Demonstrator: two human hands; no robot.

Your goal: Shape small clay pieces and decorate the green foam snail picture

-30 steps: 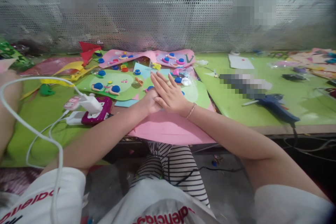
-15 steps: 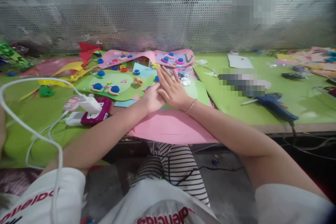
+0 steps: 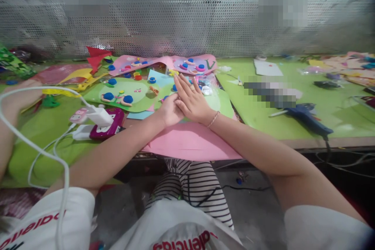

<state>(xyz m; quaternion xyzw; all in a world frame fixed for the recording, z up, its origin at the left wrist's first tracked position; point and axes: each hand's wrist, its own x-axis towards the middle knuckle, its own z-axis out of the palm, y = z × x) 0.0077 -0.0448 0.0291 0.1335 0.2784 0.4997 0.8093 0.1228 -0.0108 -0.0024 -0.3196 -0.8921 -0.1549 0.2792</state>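
Observation:
My right hand (image 3: 191, 103) lies across my left hand (image 3: 170, 110), palm against palm. The right fingers are stretched out, with a ring on one and a bracelet at the wrist. Most of my left hand's fingers are covered by the right. Whatever may lie between the palms is hidden. Below both hands a pink sheet (image 3: 190, 144) hangs slightly over the table's front edge. Just beyond them is a green cut-out sheet (image 3: 140, 99) with blue round pieces and small shapes on it. Further back lies a pink cut-out sheet (image 3: 164, 61) decorated with similar pieces.
On the left, a magenta power strip (image 3: 117, 123) holds white plugs, and a white cable (image 3: 52, 155) loops in front. Another person's arm (image 3: 17, 105) reaches in at the far left. A blue glue gun (image 3: 310, 119) lies on the right. Behind rises a perforated metal panel (image 3: 187, 11).
The other person's arm has come further into view at the left, over the table. My hands stay pressed together in nearly the same place.

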